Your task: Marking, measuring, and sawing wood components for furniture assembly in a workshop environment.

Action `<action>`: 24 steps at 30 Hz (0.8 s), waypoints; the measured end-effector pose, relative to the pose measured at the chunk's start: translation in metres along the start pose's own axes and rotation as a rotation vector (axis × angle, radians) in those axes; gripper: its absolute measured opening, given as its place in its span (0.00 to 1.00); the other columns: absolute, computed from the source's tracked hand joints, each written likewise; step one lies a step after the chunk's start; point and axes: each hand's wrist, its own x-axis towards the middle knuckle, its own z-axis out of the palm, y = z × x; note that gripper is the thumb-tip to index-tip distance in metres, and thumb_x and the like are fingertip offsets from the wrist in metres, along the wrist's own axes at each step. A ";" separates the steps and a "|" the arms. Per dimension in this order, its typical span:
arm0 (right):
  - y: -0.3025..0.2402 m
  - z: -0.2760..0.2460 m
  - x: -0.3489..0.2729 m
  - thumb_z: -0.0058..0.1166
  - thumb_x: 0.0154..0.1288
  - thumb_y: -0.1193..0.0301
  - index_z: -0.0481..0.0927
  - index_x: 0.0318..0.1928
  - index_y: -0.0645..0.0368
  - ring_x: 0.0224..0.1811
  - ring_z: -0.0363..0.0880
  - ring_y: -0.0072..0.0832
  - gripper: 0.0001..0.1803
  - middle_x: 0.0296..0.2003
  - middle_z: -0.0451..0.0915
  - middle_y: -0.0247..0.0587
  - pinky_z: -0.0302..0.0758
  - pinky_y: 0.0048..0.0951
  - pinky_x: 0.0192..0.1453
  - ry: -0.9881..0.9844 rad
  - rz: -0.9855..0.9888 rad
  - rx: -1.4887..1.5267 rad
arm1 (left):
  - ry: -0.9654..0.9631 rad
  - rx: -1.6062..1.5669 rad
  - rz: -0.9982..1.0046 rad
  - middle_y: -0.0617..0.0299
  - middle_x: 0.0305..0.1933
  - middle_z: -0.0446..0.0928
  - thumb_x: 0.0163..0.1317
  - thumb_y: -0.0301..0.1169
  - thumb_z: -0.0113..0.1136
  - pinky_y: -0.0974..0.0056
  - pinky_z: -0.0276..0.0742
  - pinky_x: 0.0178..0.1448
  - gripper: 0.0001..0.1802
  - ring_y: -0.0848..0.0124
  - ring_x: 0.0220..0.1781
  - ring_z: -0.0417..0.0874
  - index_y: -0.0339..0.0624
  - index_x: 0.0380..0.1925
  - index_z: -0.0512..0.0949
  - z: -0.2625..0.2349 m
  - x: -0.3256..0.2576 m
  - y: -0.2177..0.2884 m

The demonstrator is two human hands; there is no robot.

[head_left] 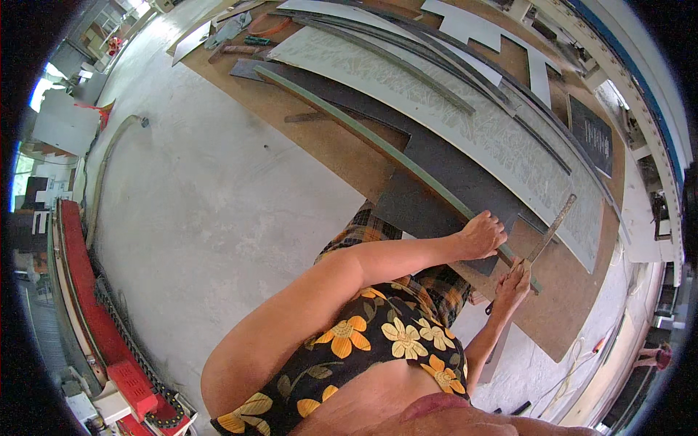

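A long, narrow greenish strip (392,154) lies diagonally over a dark grey sheet (418,207), its near end projecting beyond my hands. My left hand (482,236) is closed around the strip a short way from that end. Just nearer to me, my right hand (513,283) grips a long flat metal file (552,229), whose blade points up and to the right, away from the strip. The handle of the file is mostly hidden in my fingers. The two hands are close together but apart.
Underneath is a large brown board (567,320). Beyond the strip lie a pale patterned panel (509,167), several dark strips (436,94), a white cut-out sheet (472,29) and a hammer (236,49). A red machine rail (80,269) stands at left, with a hose (109,152) on the floor.
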 end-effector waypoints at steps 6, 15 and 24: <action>0.002 -0.018 -0.005 0.40 0.78 0.64 0.78 0.49 0.59 0.22 0.63 0.13 0.15 0.24 0.68 0.27 0.60 0.17 0.22 0.060 -0.006 0.002 | 0.078 0.039 0.017 0.64 0.38 0.80 0.51 0.51 0.69 0.56 0.69 0.49 0.19 0.66 0.46 0.80 0.51 0.35 0.81 0.007 0.001 -0.001; 0.018 -0.039 -0.022 0.42 0.77 0.65 0.77 0.50 0.58 0.23 0.64 0.13 0.13 0.27 0.70 0.27 0.62 0.17 0.22 0.224 0.104 0.177 | 0.058 -0.018 -0.037 0.62 0.37 0.80 0.50 0.50 0.69 0.53 0.69 0.49 0.19 0.63 0.46 0.80 0.51 0.34 0.81 -0.004 -0.006 -0.026; 0.034 -0.051 -0.030 0.39 0.78 0.69 0.74 0.50 0.61 0.22 0.64 0.16 0.12 0.24 0.70 0.28 0.65 0.22 0.26 0.217 0.067 0.102 | -0.031 0.063 -0.113 0.61 0.35 0.81 0.50 0.47 0.72 0.53 0.67 0.48 0.19 0.62 0.45 0.80 0.48 0.36 0.83 -0.038 -0.005 -0.056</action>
